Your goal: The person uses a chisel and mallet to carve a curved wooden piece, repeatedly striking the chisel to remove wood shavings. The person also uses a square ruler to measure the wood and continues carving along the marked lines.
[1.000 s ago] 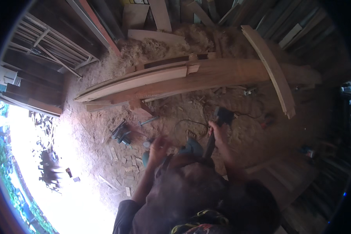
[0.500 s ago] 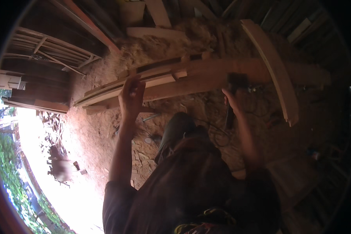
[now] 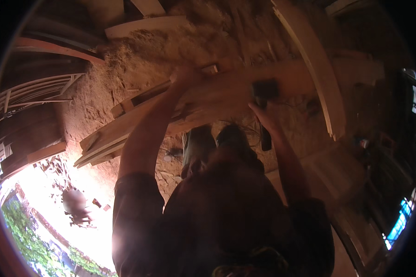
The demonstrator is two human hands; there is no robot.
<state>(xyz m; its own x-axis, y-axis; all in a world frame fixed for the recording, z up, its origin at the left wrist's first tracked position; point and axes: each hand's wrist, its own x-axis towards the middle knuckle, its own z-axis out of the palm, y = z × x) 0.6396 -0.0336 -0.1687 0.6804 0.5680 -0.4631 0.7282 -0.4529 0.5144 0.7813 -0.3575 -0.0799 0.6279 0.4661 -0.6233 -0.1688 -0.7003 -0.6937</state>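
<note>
A long, wide wooden board (image 3: pixel 245 87) lies crosswise in front of me. My left hand (image 3: pixel 186 75) reaches over to its far side, by a narrow slatted wooden frame (image 3: pixel 148 94). The fingers are dim and smeared, so their grip does not show. My right hand (image 3: pixel 266 116) is closed round a dark mallet (image 3: pixel 265 88), whose blocky head is over the board and whose handle hangs below the hand. Thin wooden strips (image 3: pixel 101 151) lie along the board's near left edge.
A curved plank (image 3: pixel 314 60) crosses the board's right part. Racked timber (image 3: pixel 37 94) stands at the left, and more planks (image 3: pixel 145 25) lie at the back. Sawdust and wood scraps cover the ground (image 3: pixel 125 69). Bright daylight comes in at lower left.
My left hand has moved away and to the right, from the thin strips to the board's far side. The strips have shifted to the near edge. The mallet stays in my right hand.
</note>
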